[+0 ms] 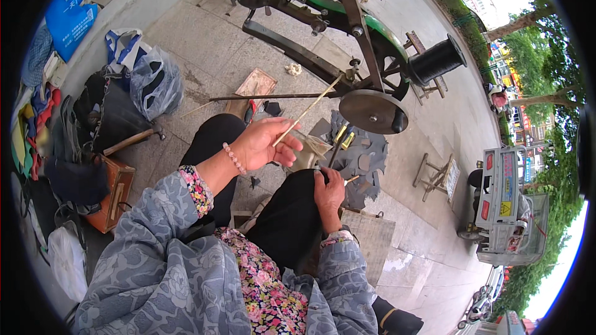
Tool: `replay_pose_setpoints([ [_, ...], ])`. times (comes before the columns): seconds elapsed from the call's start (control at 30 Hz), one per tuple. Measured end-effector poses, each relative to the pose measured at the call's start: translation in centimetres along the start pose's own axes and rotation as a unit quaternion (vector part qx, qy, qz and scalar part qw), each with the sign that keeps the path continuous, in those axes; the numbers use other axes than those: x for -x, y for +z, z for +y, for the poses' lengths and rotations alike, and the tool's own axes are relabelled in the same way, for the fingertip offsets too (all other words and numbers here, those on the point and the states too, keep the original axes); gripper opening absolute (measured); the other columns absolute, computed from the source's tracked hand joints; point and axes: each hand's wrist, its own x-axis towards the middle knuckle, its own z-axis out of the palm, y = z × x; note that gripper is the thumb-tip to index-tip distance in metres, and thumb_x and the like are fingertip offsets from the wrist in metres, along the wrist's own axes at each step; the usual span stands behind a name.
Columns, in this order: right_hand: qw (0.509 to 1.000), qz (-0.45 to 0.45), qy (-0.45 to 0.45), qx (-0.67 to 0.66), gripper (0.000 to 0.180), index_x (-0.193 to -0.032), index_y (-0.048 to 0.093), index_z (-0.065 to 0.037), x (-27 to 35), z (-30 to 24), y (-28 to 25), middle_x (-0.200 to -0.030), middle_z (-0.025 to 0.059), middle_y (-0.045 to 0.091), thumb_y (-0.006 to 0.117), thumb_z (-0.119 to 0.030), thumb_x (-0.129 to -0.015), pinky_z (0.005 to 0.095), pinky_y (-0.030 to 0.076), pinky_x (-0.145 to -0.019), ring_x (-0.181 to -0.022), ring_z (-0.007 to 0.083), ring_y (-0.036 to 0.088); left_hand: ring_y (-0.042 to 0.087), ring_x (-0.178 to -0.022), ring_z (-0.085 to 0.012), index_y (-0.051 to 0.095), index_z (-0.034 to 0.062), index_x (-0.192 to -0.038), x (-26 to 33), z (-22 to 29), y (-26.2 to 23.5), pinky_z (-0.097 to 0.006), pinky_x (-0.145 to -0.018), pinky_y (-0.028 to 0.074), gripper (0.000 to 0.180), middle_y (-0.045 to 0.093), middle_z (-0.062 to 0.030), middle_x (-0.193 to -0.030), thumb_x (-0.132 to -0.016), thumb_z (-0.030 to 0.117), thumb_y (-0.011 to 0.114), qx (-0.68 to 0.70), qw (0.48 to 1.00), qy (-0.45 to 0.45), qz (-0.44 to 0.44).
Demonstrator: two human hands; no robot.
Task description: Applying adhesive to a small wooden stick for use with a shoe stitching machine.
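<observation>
My left hand [264, 144], palm up with a beaded bracelet at the wrist, has loosely curled fingers around the lower end of a thin pale stick [311, 107]. The stick slants up to a hand-cranked sewing machine [304, 56], which has a round metal wheel [374, 112] and a large spool of black thread [436, 61]. Over my right knee, my right hand [329, 193] is closed with its back showing. Beside its fingers, a slim white-and-orange piece [352, 180] sticks out; whether the hand grips it is unclear. Dark cut sheet scraps [366, 158] lie beyond, with yellow-handled tools [345, 137].
Left on the paving lie a hammer [130, 141], a wooden box [118, 192], a clear plastic bag [155, 84] and piled cloths. A shallow tray [256, 82] sits beneath the machine's bar. Right stand a folding stool [441, 177] and a parked three-wheeled cart [506, 205].
</observation>
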Motion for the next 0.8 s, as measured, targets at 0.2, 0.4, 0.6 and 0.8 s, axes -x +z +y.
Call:
replay_pose_setpoints([
  [0.2,1.000,-0.007,0.009,0.000,0.023,-0.088,0.064,-0.008,-0.1,-0.5,-0.2,-0.092,0.0106,0.062,0.060,-0.029,-0.078,0.0409,0.045,-0.078,-0.089,0.0329,0.056,0.065,-0.064,-0.0214,0.051,0.0025,-0.111,-0.3,0.0,0.8,-0.033,-0.057,0.054,0.033,0.064,-0.0135,-0.082,-0.094,0.030,0.046,0.027,0.999,-0.013,-0.012],
  [0.4,1.000,-0.007,0.023,0.008,0.024,-0.090,0.064,-0.009,0.4,0.2,-0.7,-0.096,0.0107,0.063,0.060,-0.029,-0.078,0.0405,0.045,-0.081,-0.093,0.0327,0.057,0.053,-0.053,-0.0085,0.048,-0.0005,-0.121,-0.9,-0.3,1.1,-0.022,-0.044,0.044,0.035,0.055,-0.0034,-0.064,-0.092,0.020,0.047,-0.222,0.960,0.134,0.107],
  [0.6,0.999,-0.017,0.033,0.004,0.024,-0.090,0.064,-0.009,0.4,0.4,-0.4,-0.095,0.0097,0.063,0.060,-0.029,-0.078,0.0393,0.045,-0.082,-0.093,0.0313,0.057,0.053,-0.068,-0.0060,0.054,-0.0027,-0.118,-1.7,-0.4,1.8,-0.021,-0.062,0.044,0.032,0.061,-0.0056,-0.083,-0.088,0.006,0.046,-0.385,0.856,0.320,0.125],
  [0.8,0.999,-0.029,0.037,-0.002,0.022,-0.089,0.064,-0.008,-0.1,-0.1,-0.2,-0.093,0.0090,0.062,0.061,-0.027,-0.078,0.0386,0.045,-0.081,-0.092,0.0309,0.057,0.062,-0.087,-0.0133,0.055,-0.0015,-0.117,-3.0,0.0,2.7,-0.027,-0.073,0.048,0.033,0.064,-0.0163,-0.102,-0.085,0.004,0.047,-0.501,0.808,0.285,0.120],
])
